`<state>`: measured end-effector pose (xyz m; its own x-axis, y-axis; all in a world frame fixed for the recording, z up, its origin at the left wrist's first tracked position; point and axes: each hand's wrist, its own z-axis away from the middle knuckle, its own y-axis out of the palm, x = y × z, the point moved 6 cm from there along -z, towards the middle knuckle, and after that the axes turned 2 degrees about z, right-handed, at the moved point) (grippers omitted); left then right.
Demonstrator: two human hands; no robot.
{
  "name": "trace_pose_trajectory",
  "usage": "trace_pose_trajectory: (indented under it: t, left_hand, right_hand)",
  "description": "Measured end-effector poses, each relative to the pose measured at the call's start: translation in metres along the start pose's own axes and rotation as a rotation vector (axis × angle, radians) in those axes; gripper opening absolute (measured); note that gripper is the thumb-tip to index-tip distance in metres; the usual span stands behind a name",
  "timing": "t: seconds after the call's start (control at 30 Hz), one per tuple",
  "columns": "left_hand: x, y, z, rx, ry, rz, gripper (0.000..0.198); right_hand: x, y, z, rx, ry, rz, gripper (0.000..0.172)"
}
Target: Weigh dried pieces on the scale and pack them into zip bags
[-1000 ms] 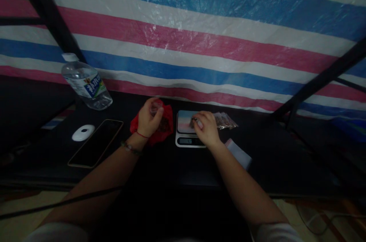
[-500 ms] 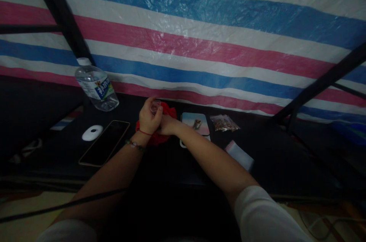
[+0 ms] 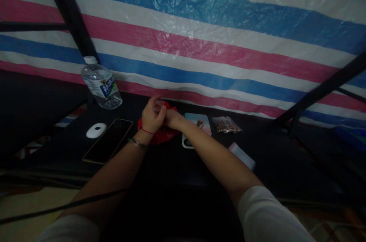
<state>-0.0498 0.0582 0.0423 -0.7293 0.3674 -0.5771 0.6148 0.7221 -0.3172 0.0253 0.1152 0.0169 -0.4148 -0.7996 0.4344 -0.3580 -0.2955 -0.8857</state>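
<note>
Red bag (image 3: pixel 161 137), one, lies by the left hand (image 3: pixel 152 115) gripping one clear cup (image 3: pixel 158 105); the right hand's (image 3: pixel 172 118) grip I can't tell.

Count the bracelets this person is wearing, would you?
2, both on the same arm: a red string bracelet nearest the left hand, then a beaded bracelet farther up. None shows on the right arm, though sleeves could hide others.

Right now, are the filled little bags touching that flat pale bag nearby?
Apart. The head view shows a strip of dark tabletop between the filled bags and the flat pale bag, which lies nearer the person.
</note>
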Motion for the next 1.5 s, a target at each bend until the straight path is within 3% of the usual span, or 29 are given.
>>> trace_pose_trajectory:
  t: [0.17,0.4,0.57,0.67,0.77,0.97,1.17,1.5]
  left_hand:
    - [0.001,-0.001,-0.001,-0.007,-0.011,-0.011,0.044]
    - [0.001,-0.002,-0.002,-0.006,-0.03,-0.023,0.043]
    - [0.001,-0.001,-0.002,-0.006,-0.021,-0.008,0.044]
    - [0.004,0.002,-0.001,-0.003,-0.037,-0.002,0.043]
    - [0.005,0.004,0.0,-0.005,-0.037,0.001,0.044]
    - [0.007,0.003,0.0,-0.001,-0.029,-0.003,0.044]
    - [0.011,0.005,0.0,0.003,-0.049,-0.001,0.044]
    - [0.008,0.004,-0.001,0.001,-0.03,-0.013,0.045]
  right_hand:
    - [-0.004,-0.007,0.006,0.054,-0.054,0.108,0.018]
    - [-0.005,-0.016,0.015,-0.04,0.0,0.045,0.022]
    - [-0.024,-0.057,0.042,-0.17,0.078,0.006,0.023]
    - [-0.05,-0.091,0.072,-0.253,0.198,-0.017,0.02]
    - [-0.076,-0.11,0.104,-0.28,0.316,-0.018,0.02]
    - [-0.093,-0.104,0.133,-0.281,0.377,-0.062,0.016]
    - [-0.082,-0.103,0.131,-0.309,0.329,0.027,0.012]
    - [-0.089,-0.097,0.131,-0.315,0.305,-0.055,0.013]
